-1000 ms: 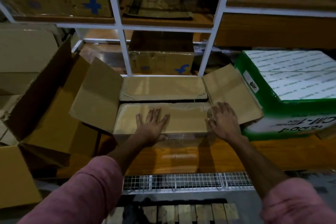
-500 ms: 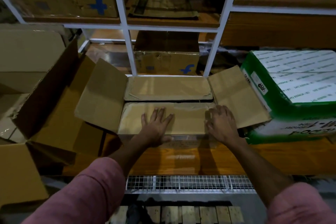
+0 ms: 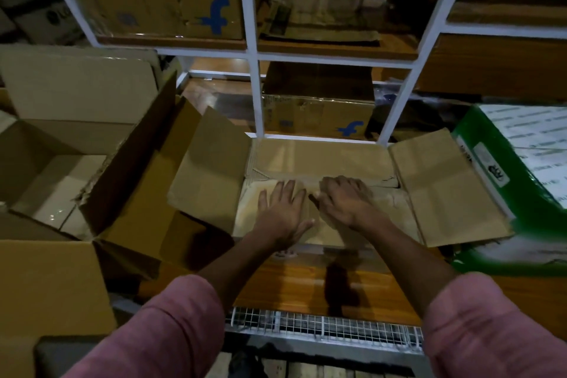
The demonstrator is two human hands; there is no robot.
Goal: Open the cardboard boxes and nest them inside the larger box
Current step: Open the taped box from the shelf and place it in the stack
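Dim stockroom, white shelving (image 3: 250,49) at 12 o'clock, wooden tabletop (image 3: 294,282) up front. The small box (image 3: 331,159) sits dead center, side flaps splayed. Right hand (image 3: 346,199) has slid in from 3 o'clock since a second ago, now next to the left hand (image 3: 283,212); both flat, fingers spread, gripping nothing. Looks like they're about to pry the inner flaps. Big open box (image 3: 70,169) waits at 9 o'clock; green carton (image 3: 521,169) crowds 3 o'clock.

Showing two hands, left (image 3: 283,214) and right (image 3: 346,201), two pink sleeves (image 3: 159,331), five brown boxes (image 3: 325,159), one green box (image 3: 521,169).
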